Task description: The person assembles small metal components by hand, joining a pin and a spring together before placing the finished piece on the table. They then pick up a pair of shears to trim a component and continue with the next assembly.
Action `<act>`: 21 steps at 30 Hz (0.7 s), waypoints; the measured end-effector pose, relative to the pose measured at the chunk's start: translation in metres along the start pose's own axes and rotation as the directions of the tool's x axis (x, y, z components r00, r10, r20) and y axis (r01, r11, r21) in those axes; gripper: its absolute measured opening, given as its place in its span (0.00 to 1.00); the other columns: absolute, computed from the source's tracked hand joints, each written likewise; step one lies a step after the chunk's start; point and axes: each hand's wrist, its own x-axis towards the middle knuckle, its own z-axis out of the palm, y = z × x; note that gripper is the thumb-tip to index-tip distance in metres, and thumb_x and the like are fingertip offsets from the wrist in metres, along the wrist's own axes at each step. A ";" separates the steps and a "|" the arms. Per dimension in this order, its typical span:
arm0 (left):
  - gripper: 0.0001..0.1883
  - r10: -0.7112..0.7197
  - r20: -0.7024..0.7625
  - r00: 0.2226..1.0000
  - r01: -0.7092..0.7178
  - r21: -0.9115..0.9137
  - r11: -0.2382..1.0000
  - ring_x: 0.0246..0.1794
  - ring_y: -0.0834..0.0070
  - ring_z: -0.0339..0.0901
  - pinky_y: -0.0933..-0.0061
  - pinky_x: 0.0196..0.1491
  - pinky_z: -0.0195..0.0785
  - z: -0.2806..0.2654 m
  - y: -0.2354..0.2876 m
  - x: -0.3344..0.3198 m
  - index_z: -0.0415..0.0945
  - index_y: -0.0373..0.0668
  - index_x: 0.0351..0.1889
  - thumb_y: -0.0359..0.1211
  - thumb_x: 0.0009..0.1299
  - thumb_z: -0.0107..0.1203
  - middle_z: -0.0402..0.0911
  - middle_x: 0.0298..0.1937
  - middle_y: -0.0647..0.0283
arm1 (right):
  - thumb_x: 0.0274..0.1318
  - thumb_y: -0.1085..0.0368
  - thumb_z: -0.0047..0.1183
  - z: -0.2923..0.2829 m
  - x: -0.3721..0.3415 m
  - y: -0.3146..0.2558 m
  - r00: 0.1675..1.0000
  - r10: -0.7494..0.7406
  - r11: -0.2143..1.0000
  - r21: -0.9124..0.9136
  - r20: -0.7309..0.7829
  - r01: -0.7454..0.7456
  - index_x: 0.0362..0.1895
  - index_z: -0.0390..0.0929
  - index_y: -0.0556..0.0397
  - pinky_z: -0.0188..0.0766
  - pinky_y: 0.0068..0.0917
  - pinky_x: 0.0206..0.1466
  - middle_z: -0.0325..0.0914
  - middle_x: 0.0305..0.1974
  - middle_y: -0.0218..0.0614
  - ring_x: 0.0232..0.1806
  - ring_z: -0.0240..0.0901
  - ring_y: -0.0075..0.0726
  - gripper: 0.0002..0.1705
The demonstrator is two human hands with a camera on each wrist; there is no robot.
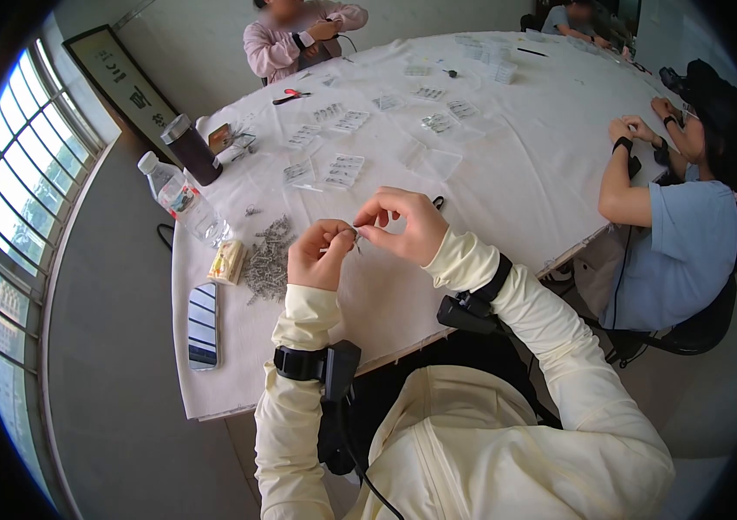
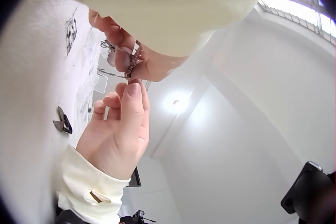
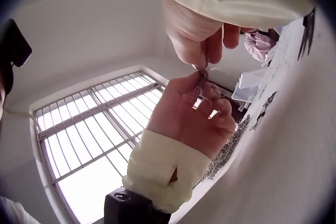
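Observation:
My left hand (image 1: 321,253) holds small bent pieces of silvery metal wire above the near part of the table. In the left wrist view, coiled wire pieces (image 2: 134,62) show between its thumb and curled fingers, and a thin wire loop (image 2: 111,73) sticks out from them. My right hand (image 1: 407,227) meets it from the other side, thumb and forefinger pinching at the same wire. The right wrist view shows a small ring-like part (image 3: 202,73) where the fingertips of both hands come together. The pinched end is mostly hidden by the fingers.
A pile of wire pieces (image 1: 271,260) lies left of my hands, near a phone (image 1: 204,325), a yellow-white packet (image 1: 227,263), a plastic bottle (image 1: 182,199) and a dark flask (image 1: 192,152). Clear compartment trays (image 1: 344,170) stand farther back. A small black tool (image 2: 63,120) lies nearby. Other people sit around.

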 end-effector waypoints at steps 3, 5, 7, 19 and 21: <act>0.05 0.030 0.008 1.000 -0.030 -0.005 1.000 0.32 0.87 0.71 0.84 0.36 0.63 -0.001 -0.008 0.002 0.78 0.37 0.38 0.28 0.69 0.54 0.78 0.31 0.72 | 0.47 0.70 0.60 0.000 0.000 0.001 1.000 -0.012 1.000 -0.003 -0.005 0.012 0.32 0.80 0.54 0.67 0.25 0.34 0.78 0.28 0.32 0.27 0.67 0.29 0.06; 0.05 0.019 0.014 1.000 -0.019 0.022 1.000 0.34 0.86 0.72 0.84 0.40 0.65 -0.001 -0.009 0.003 0.78 0.35 0.38 0.27 0.68 0.55 0.78 0.31 0.70 | 0.46 0.71 0.61 0.001 0.000 0.004 0.999 -0.027 0.999 -0.020 -0.019 0.026 0.31 0.80 0.54 0.67 0.26 0.34 0.77 0.28 0.32 0.27 0.67 0.30 0.05; 0.05 0.013 -0.001 1.000 -0.012 0.052 0.999 0.33 0.86 0.72 0.84 0.39 0.65 0.000 -0.007 0.002 0.78 0.35 0.38 0.27 0.68 0.55 0.78 0.31 0.71 | 0.46 0.71 0.61 0.001 0.000 0.004 0.999 -0.037 0.999 -0.017 -0.028 0.036 0.31 0.80 0.55 0.67 0.26 0.33 0.77 0.27 0.32 0.26 0.67 0.30 0.05; 0.04 0.031 -0.025 0.999 -0.026 0.186 0.982 0.29 0.88 0.69 0.85 0.33 0.62 0.006 -0.001 0.001 0.77 0.36 0.36 0.27 0.68 0.54 0.76 0.28 0.73 | 0.47 0.73 0.57 0.007 -0.001 0.009 0.987 -0.158 0.981 -0.117 -0.020 0.155 0.30 0.73 0.56 0.69 0.28 0.32 0.73 0.28 0.34 0.26 0.70 0.33 0.06; 0.04 0.041 -0.021 0.999 -0.037 0.148 0.988 0.30 0.88 0.69 0.85 0.34 0.62 0.007 -0.004 0.002 0.77 0.36 0.36 0.26 0.68 0.53 0.76 0.28 0.73 | 0.47 0.73 0.57 0.007 -0.001 0.009 0.988 -0.151 0.984 -0.103 -0.014 0.149 0.30 0.72 0.56 0.69 0.29 0.32 0.73 0.28 0.35 0.27 0.71 0.34 0.06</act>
